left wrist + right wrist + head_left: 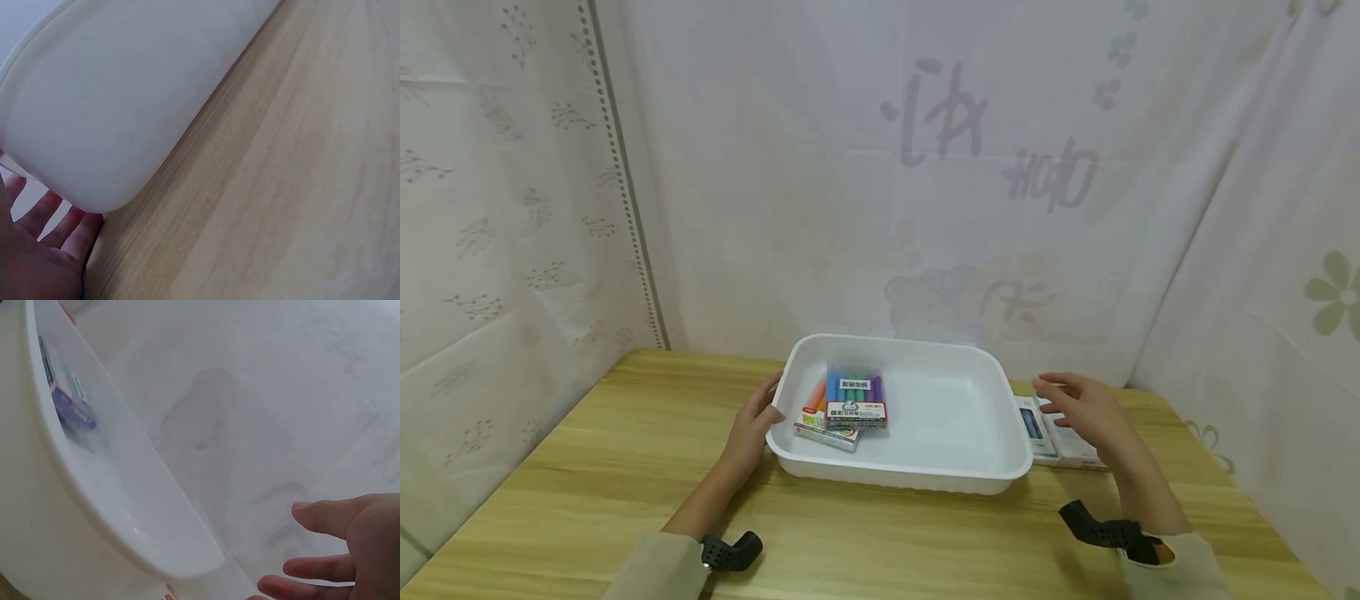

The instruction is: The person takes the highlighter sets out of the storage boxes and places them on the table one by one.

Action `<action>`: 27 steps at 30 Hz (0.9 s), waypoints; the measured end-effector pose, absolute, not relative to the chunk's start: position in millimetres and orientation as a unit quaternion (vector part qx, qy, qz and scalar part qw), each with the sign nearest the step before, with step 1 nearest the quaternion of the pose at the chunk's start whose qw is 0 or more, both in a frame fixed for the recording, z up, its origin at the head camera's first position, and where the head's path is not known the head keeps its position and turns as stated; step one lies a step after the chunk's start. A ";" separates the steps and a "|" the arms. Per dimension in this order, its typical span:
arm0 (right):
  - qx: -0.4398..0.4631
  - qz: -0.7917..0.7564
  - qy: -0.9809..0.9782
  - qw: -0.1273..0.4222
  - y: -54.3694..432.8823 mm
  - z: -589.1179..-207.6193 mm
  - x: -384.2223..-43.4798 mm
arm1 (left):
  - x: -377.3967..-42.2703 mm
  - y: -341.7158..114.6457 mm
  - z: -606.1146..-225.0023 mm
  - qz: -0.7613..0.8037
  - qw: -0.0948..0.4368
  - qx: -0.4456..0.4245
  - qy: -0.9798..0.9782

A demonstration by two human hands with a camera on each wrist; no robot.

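My left hand holds the left side of a white plastic tray, thumb over the rim and fingers along the outer wall. In the left wrist view those fingers lie against the tray's side near the tabletop. Inside the tray, a clear pack of coloured highlighters lies partly across another marker pack with orange pens. To the right of the tray, my right hand hovers with fingers apart and nothing in them. Below it are a white box with a blue window and another white box, partly hidden.
The wooden table carries everything. A pale printed curtain hangs right behind the tray, with more curtain along the left and right sides. Black camera straps sit on both wrists.
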State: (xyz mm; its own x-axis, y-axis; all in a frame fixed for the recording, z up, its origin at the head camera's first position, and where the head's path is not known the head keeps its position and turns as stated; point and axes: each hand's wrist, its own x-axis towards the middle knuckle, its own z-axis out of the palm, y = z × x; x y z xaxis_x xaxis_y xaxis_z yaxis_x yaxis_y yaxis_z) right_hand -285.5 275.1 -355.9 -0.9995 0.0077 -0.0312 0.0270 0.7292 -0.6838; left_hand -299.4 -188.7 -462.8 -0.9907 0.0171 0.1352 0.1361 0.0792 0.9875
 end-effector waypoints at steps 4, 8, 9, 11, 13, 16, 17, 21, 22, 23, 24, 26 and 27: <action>-0.003 -0.372 0.928 0.024 267.1 -350.7 -283.8 | -300.2 -186.5 -463.5 -0.680 0.039 -0.057 -0.730; -0.018 -0.361 0.932 0.030 256.1 -343.0 -285.2 | -300.7 -185.0 -464.9 -0.683 0.037 -0.052 -0.727; -0.023 -0.355 0.934 0.030 253.0 -340.8 -286.3 | -300.7 -184.8 -465.1 -0.684 0.037 -0.051 -0.727; -0.033 -0.346 0.937 0.033 246.6 -336.1 -289.0 | -300.8 -185.1 -465.4 -0.685 0.035 -0.051 -0.726; -0.047 -0.338 0.939 0.037 239.3 -332.0 -292.6 | -300.3 -185.9 -464.9 -0.684 0.035 -0.054 -0.726; -0.068 -0.338 0.937 0.050 227.3 -329.0 -299.6 | -298.6 -188.6 -464.1 -0.681 0.038 -0.055 -0.729; -0.074 -0.343 0.935 0.055 223.4 -328.9 -302.4 | -298.2 -189.7 -464.0 -0.679 0.040 -0.053 -0.731; -0.087 -0.361 0.925 0.085 211.4 -332.3 -314.1 | -297.3 -192.4 -463.4 -0.677 0.042 -0.051 -0.733; -0.089 -0.366 0.922 0.093 209.1 -333.6 -317.1 | -297.4 -192.5 -463.4 -0.678 0.041 -0.054 -0.732; -0.090 -0.370 0.919 0.101 206.7 -335.1 -320.2 | -297.5 -192.5 -463.4 -0.679 0.041 -0.057 -0.731; -0.092 -0.371 0.918 0.108 204.2 -336.8 -323.2 | -297.7 -192.3 -463.5 -0.681 0.040 -0.061 -0.729; -0.094 -0.373 0.915 0.122 198.4 -340.2 -329.2 | -297.8 -191.8 -463.6 -0.685 0.041 -0.065 -0.725; -0.093 -0.375 0.913 0.128 195.3 -342.3 -332.4 | -297.8 -191.6 -463.8 -0.685 0.042 -0.066 -0.724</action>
State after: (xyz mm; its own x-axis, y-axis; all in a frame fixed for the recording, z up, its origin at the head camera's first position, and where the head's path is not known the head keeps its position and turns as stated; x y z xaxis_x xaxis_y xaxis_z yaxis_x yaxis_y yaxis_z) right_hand -332.4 195.3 -342.3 -0.9497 -0.2664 -0.1648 -0.0740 0.7019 -0.7084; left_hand -297.8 -191.6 -463.8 -0.9877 0.0382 0.1514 0.1533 0.0527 0.9868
